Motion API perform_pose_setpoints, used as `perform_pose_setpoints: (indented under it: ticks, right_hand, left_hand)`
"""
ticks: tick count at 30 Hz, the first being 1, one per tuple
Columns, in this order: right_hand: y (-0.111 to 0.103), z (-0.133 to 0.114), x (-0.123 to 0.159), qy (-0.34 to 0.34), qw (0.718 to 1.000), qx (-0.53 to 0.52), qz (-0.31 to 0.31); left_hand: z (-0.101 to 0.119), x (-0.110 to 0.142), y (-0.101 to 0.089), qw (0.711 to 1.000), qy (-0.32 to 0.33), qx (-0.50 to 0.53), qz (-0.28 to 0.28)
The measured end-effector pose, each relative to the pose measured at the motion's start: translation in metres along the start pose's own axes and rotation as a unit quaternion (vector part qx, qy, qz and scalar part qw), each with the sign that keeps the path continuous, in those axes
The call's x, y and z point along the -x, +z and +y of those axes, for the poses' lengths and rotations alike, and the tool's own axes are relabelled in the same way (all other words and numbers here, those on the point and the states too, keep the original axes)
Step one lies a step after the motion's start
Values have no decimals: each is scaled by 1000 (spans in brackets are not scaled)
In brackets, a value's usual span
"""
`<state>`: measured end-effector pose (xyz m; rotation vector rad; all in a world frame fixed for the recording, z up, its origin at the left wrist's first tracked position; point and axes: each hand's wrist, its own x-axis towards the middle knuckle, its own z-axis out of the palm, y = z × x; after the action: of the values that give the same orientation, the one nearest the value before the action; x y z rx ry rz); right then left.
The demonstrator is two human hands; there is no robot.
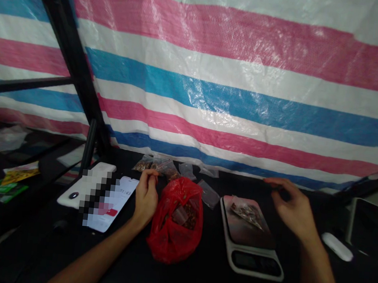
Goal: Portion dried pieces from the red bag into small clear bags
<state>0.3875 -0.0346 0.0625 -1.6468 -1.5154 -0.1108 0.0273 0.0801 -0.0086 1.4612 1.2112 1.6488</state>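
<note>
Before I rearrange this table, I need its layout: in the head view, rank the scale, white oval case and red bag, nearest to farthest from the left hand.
1. Red bag: right of the left hand.
2. Scale: right of the bag.
3. White oval case: far right.

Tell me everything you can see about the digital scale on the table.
The digital scale has a white, rounded body, a shiny, metal-looking platform and a dark panel at its near end; no reading is legible. It lies flat, slightly turned, on the black table, right of the red plastic bag. A clear packet with brownish contents rests on it. The right hand is close by.
</note>
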Motion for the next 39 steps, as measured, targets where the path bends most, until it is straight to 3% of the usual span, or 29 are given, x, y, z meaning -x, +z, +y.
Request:
perform_pose_setpoints:
  ticks: [4, 7, 10, 16, 25, 35, 37, 39]
  right_hand:
    - [7, -7, 3, 17, 996, -28, -79]
    - [8, -13, 6, 91, 979, -53, -174]
    - [7, -18, 6, 151, 961, -52, -225]
    - [1, -20, 8, 148, 942, -63, -293]
    - [2, -30, 11, 113, 925, 41, -360]
    - [11, -27, 15, 97, 925, 53, -364]
    - [15, -25, 16, 98, 931, 38, -349]
    - [22, -31, 18, 90, 943, 7, -321]
  left_hand:
    - [-1, -2, 0, 1000, 2, 5, 4]
    - [-1, -2, 0, 1000, 2, 9, 1]
    - [-1, -1, 0, 1000, 1, 11, -2]
    - [-2, -1, 0, 1000, -1, 16, -11]
    - [-4, -1, 0, 1000, -5, 14, -17]
    - [-3, -1, 0, 1000, 9, 15, -22]
    - [2, 1, -3, 997, 41, 20, -55]
    - [10, 4, -6, 986, 108, 25, -128]
